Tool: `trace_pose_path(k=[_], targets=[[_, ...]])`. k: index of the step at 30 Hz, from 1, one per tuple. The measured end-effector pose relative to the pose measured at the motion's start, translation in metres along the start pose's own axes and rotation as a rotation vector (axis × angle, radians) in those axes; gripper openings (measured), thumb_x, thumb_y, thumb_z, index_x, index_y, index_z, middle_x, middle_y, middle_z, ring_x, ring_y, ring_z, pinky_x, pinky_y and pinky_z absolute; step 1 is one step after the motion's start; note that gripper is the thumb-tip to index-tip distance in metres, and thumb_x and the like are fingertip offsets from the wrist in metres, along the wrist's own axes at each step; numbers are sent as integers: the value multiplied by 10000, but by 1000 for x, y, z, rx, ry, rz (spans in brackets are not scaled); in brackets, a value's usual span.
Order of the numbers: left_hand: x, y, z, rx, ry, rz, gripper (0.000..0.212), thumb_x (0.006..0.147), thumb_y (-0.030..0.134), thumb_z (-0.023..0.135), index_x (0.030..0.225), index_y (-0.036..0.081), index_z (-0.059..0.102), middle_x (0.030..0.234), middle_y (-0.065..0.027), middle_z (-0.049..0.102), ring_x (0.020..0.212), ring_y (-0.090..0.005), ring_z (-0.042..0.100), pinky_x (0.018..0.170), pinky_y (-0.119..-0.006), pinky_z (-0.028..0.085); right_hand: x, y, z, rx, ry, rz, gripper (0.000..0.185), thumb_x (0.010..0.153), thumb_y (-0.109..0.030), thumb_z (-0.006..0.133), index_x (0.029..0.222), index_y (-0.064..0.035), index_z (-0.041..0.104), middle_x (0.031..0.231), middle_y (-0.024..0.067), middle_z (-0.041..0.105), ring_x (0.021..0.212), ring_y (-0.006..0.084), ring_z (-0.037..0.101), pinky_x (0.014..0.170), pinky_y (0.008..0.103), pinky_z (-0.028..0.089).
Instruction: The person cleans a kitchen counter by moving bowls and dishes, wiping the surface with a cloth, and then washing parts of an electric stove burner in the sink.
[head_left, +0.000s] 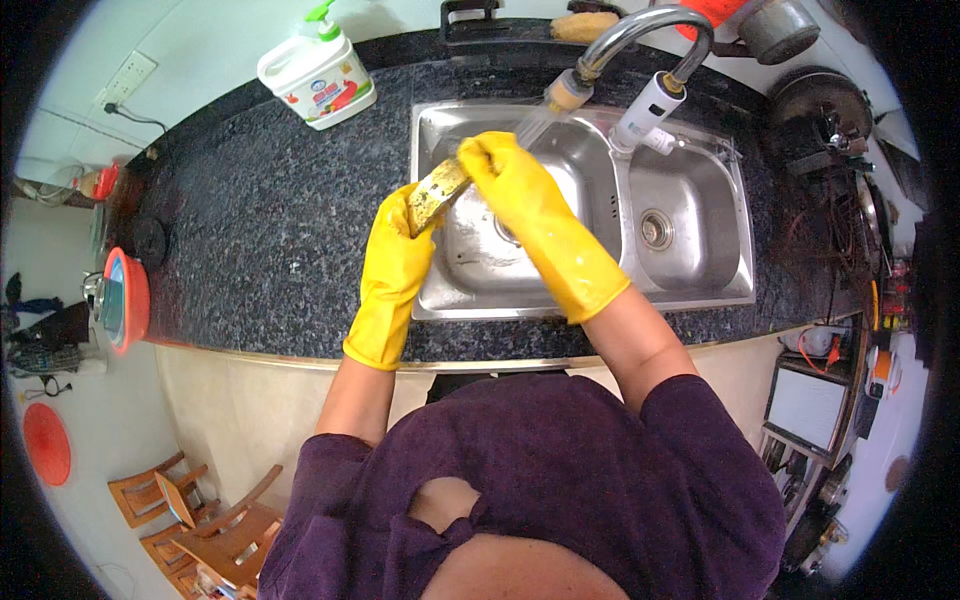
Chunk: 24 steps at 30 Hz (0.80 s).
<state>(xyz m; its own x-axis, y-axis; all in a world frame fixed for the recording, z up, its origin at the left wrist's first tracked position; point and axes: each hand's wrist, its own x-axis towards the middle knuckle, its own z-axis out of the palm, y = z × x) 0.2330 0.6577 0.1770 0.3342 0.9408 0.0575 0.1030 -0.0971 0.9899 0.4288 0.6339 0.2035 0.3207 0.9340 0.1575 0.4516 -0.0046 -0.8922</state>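
Both hands wear yellow rubber gloves. My left hand (396, 244), over the left rim of the sink, grips the near end of a long mottled object (436, 191), yellowish with dark specks. I cannot tell what it is. My right hand (504, 169) closes on its far end, so the piece slants between the two hands. Below lies the left basin of a stainless steel double sink (592, 225), with dark bits on its floor. A spray of water (534, 124) runs from the faucet (570, 90) down beside my right hand. The glove hides part of the basin's drain.
A white pump bottle (319, 82) stands on the dark speckled countertop (247, 217) at the back left. A yellow sponge (585, 28) lies behind the sink. Red basins (131, 300) sit at the counter's left end. Dark pans (817, 109) crowd the right side. Wooden chairs (225, 540) stand below left.
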Motion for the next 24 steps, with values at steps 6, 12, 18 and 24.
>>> trace_pose_path(k=[6,12,18,24], targets=[[-9,6,-10,60,35,-39,461,914,-104,601,1367,-20,574,1194,-123,700,1058,-195,700,963,-309,552,28,20,18,-92,14,32,359,1024,-378,637,1184,-67,718,1036,167,744,973,329,726,864,401,549],[-9,-8,-54,99,-92,-67,428,949,45,710,1359,-1,594,1183,-127,728,1036,-208,703,941,-321,543,13,-35,30,-100,-100,-6,358,1025,-374,654,1153,-50,733,1037,222,727,936,402,702,854,443,542],[-4,38,-62,421,-45,-140,445,930,233,752,1296,3,646,1066,-220,745,992,-328,738,864,-387,574,-6,-70,50,-317,-235,-234,239,1024,-240,613,1028,-29,727,888,230,710,906,456,681,812,510,556],[-17,23,-59,387,36,-58,422,886,196,798,1236,-1,668,1103,-208,738,1039,-368,720,902,-395,556,8,-68,27,-289,-260,67,408,1042,-444,573,1144,-84,736,1137,229,728,1091,418,692,922,491,547]])
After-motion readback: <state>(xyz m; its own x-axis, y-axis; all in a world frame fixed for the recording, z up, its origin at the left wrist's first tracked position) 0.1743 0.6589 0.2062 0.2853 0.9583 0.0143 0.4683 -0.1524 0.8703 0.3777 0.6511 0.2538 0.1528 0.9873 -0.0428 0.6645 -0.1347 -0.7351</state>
